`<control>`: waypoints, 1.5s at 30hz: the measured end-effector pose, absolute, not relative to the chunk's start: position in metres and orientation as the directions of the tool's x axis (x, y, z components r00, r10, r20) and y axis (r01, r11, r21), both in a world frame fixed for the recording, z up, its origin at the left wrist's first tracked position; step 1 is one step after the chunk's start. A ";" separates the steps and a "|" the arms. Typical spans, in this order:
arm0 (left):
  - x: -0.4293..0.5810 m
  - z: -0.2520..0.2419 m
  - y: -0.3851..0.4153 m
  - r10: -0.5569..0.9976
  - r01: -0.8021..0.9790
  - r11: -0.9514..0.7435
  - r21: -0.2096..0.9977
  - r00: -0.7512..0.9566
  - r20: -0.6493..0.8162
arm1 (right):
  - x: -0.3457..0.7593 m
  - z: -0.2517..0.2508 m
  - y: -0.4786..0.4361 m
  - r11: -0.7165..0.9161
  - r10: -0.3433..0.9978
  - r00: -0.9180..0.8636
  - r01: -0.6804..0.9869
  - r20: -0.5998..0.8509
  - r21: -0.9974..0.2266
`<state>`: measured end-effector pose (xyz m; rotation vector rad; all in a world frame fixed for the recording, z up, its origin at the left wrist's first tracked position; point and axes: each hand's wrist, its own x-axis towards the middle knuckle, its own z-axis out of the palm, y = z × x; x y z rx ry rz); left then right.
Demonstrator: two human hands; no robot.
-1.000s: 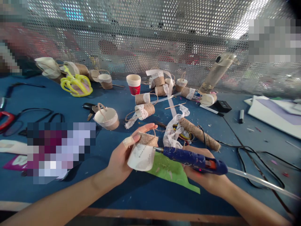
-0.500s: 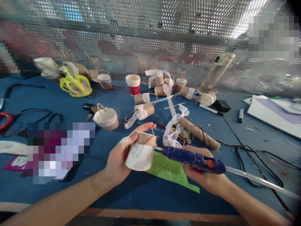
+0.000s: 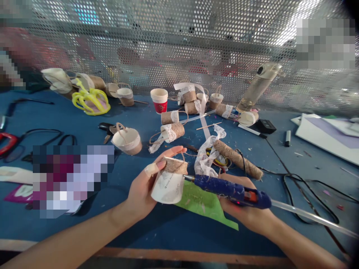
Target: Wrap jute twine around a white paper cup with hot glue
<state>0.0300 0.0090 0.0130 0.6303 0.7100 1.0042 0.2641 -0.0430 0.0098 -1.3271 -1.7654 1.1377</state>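
Note:
A white paper cup (image 3: 167,188) is in my left hand (image 3: 144,185), tilted, with brown twine (image 3: 175,165) wound round its upper part. My fingers wrap its left side, and a strip of tape or bandage covers part of one finger. My right hand (image 3: 242,211) grips a blue hot glue gun (image 3: 232,190) with a clear glue stick (image 3: 305,215) out of its back. The gun's metal nozzle is at the cup's right side, by the lower edge of the twine. Beyond the gun lie a roll of twine (image 3: 238,158) and crumpled white lace (image 3: 206,158).
A green sheet (image 3: 206,205) lies under the hands. Several twine-wrapped cups stand or lie farther back, around a red and white stack of paper cups (image 3: 159,101). A bottle (image 3: 259,87) leans by the perforated metal screen (image 3: 168,45). Black cable (image 3: 291,201) loops at right.
Both hands, the cup and the glue gun hold nearly the same pose. The whole view has shifted very slightly.

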 end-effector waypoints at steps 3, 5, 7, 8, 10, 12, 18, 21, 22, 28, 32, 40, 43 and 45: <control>0.030 0.013 0.010 0.905 -0.519 0.396 0.758 0.361 -0.226 | 0.265 0.009 -0.043 0.106 0.961 -0.275 0.399 -0.008 -0.911; 0.030 0.012 0.010 0.900 -0.504 0.393 0.770 0.382 -0.209 | 0.265 0.008 -0.043 0.111 0.960 -0.281 0.405 -0.008 -0.908; 0.029 0.009 0.010 0.898 -0.494 0.379 0.783 0.401 -0.181 | 0.265 0.007 -0.044 0.121 0.959 -0.284 0.413 -0.002 -0.903; 0.029 0.007 0.010 0.900 -0.492 0.364 0.791 0.403 -0.164 | 0.265 0.007 -0.044 0.129 0.959 -0.284 0.416 0.006 -0.900; 0.029 0.004 0.010 0.906 -0.474 0.331 0.816 0.400 -0.136 | 0.265 0.006 -0.045 0.147 0.961 -0.277 0.426 0.026 -0.893; 0.028 0.001 0.009 0.911 -0.436 0.293 0.851 0.396 -0.110 | 0.264 0.006 -0.045 0.170 0.960 -0.276 0.430 0.050 -0.886; 0.027 -0.002 0.007 0.931 -0.394 0.183 0.901 0.363 -0.030 | 0.263 0.006 -0.046 0.186 0.959 -0.278 0.444 0.063 -0.877; 0.026 0.000 0.007 0.933 -0.396 0.185 0.899 0.358 -0.034 | 0.264 0.005 -0.046 0.173 0.963 -0.263 0.456 0.053 -0.873; 0.026 0.001 0.007 0.935 -0.393 0.184 0.901 0.352 -0.038 | 0.265 0.004 -0.046 0.172 0.964 -0.260 0.460 0.053 -0.871; 0.027 0.005 0.008 0.943 -0.385 0.182 0.904 0.330 -0.049 | 0.266 0.003 -0.046 0.181 0.966 -0.250 0.468 0.067 -0.865; 0.027 0.003 0.009 0.934 -0.443 0.236 0.865 0.349 -0.076 | 0.265 0.005 -0.047 0.194 0.960 -0.269 0.458 0.073 -0.867; 0.029 0.011 0.009 0.910 -0.537 0.374 0.756 0.372 -0.186 | 0.264 0.007 -0.044 0.159 0.968 -0.246 0.446 0.050 -0.881; 0.029 0.011 0.010 0.905 -0.542 0.394 0.742 0.372 -0.208 | 0.263 0.007 -0.044 0.161 0.966 -0.253 0.439 0.051 -0.884; 0.030 0.010 0.010 0.902 -0.537 0.403 0.741 0.373 -0.219 | 0.263 0.008 -0.044 0.166 0.964 -0.262 0.427 0.055 -0.889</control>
